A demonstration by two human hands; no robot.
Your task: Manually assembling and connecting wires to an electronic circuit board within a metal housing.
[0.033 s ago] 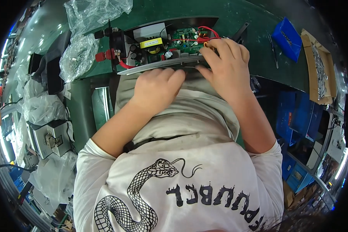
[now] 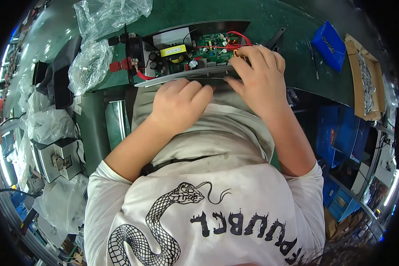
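Observation:
An open power inverter [image 2: 177,73] lies along the near edge of the green bench, its circuit board and yellow transformer [image 2: 173,50] exposed. Red and black terminals stick out at its left end. Just below its near metal wall [image 2: 188,75] is my left hand [image 2: 181,104], fingers curled; whatever they hold is hidden. My right hand [image 2: 262,77] bends over the inverter's right end, fingertips by the red wires [image 2: 241,39] and a yellow-ringed part, thumb below the wall. A thin light strip shows between my left hand and right thumb; its kind is unclear.
Clear plastic bags [image 2: 91,66] lie left of the inverter. To the right are tweezers [image 2: 313,60], a blue box [image 2: 329,45] and an open cardboard box [image 2: 365,80] of metal pieces. Blue bins [image 2: 341,133] stand below the bench at right. A metal-cased unit [image 2: 60,159] sits at left.
My left hand has shifted very slightly down, away from the inverter's near wall. My right hand and the inverter have barely moved.

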